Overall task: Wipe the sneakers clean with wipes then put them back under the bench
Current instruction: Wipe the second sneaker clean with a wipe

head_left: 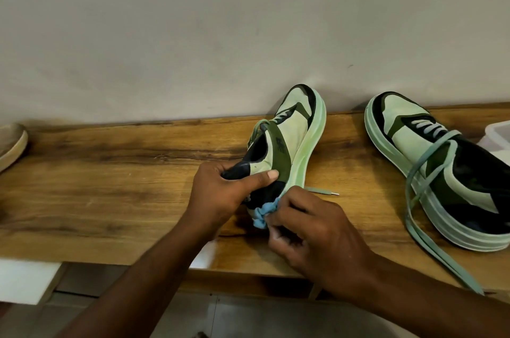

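A mint-green, olive and black sneaker (pixel 292 133) lies tipped on its side on the wooden bench (pixel 110 177), toe toward the wall. My left hand (pixel 220 194) grips its black heel collar, thumb across the side panel. My right hand (pixel 311 230) pinches a crumpled blue wipe (pixel 262 213) and presses it against the heel of the sole. The matching second sneaker (pixel 430 161) stands upright on the bench to the right, its long laces trailing over the front edge.
A beige shoe (pixel 11 141) shows at the far left edge of the bench. A clear plastic container (pixel 496 136) sits at the right edge behind the second sneaker. A plain wall backs the bench; tiled floor lies below.
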`<state>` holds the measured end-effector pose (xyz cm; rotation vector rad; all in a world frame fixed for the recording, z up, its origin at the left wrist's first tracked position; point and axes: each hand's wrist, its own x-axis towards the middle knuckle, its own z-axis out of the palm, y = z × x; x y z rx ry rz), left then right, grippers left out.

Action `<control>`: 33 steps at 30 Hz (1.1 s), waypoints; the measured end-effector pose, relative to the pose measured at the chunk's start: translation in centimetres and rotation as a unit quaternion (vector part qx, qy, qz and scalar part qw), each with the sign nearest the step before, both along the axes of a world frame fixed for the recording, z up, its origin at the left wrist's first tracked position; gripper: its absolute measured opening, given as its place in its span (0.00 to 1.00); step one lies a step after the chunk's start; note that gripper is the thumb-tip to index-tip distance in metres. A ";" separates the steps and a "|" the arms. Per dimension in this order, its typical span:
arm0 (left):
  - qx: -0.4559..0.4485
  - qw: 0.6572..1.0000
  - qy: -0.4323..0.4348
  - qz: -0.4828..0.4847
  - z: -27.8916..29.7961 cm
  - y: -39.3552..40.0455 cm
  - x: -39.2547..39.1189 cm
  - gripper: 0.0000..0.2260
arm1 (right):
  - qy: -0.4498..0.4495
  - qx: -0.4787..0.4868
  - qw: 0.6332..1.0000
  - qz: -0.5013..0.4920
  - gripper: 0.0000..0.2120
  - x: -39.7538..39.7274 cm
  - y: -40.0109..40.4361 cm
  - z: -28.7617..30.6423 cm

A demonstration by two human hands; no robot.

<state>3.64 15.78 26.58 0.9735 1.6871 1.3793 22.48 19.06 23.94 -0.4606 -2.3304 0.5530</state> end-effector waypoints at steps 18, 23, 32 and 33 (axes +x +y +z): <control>0.001 1.000 -0.021 0.023 -0.6 0.2 0.1 0.13 | -0.141 0.174 0.974 0.029 0.12 -1.6 -2.0 -0.6; -0.005 0.999 -0.049 0.001 -0.4 0.1 -0.8 0.13 | -0.058 0.124 0.991 -0.001 0.07 -1.3 -0.6 0.7; -0.020 0.995 -0.090 -0.025 -0.3 0.3 -2.3 0.18 | 0.129 -0.189 0.962 -0.150 0.08 -1.3 2.0 1.4; -0.025 0.995 -0.099 -0.025 -0.3 0.3 -2.3 0.19 | 0.126 -0.189 0.960 -0.162 0.08 -1.2 2.5 1.4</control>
